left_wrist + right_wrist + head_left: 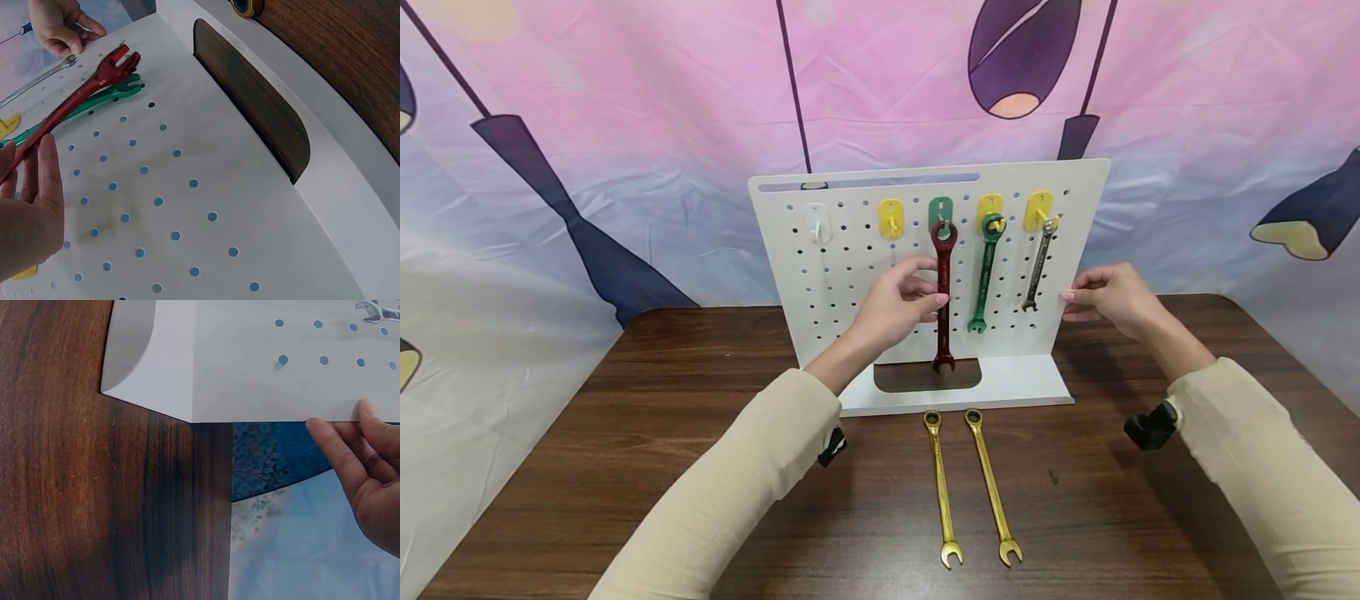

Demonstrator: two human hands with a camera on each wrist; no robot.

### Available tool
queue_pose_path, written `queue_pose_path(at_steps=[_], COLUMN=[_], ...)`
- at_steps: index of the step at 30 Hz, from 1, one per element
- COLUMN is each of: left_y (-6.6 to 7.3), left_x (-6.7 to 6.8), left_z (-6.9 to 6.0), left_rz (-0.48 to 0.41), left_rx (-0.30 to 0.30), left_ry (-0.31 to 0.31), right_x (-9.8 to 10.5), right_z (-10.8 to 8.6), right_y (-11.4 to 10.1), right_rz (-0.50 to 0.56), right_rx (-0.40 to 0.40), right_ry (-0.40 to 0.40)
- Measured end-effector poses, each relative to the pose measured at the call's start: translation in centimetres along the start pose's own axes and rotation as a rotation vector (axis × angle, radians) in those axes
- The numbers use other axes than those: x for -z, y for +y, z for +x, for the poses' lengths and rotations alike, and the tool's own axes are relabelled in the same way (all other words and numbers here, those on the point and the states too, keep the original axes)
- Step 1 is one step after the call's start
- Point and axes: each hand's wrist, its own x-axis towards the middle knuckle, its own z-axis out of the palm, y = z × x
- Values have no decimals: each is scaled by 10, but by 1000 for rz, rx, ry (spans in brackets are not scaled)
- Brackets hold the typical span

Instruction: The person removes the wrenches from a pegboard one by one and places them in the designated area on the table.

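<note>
Left grip (898,300) pinches red ratcheting wrench (943,333), right grip (1116,296) pegboard (1030,177) edge. 3 hung, 2 gold wrenches (942,492) left on counter (655,400).

From where I stood, the location was classed as an indoor tabletop set-up resembling a small workshop station; the type of building could not be determined. The background consisted of a printed cloth (662,125), pink to pale blue with large dark shapes, which hung wrinkled behind a brown wood-grain table (647,392). Workshop character was indicated by a white pegboard (1007,287) with coloured hooks (891,218) and wrenches (984,275), plus two gold-coloured wrenches (942,492) laid before it. Small black devices (1152,427) were located at both cuffs.
</note>
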Motion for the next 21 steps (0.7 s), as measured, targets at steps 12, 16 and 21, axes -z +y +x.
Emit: queue_pose_path(at_steps=[12, 16, 21], left_y=[3, 5, 6], left_x=[-1, -1, -2], left_z=[-2, -2, -3], left_rz=[-18, -44, -57], left_rx=[-7, -1, -5], left_ry=[2, 5, 8], right_x=[-1, -1, 0], right_z=[0, 0, 0], right_y=[0, 0, 0], right_rz=[-17, -26, -20], right_rx=[0, 3, 4], right_ry=[8, 11, 9])
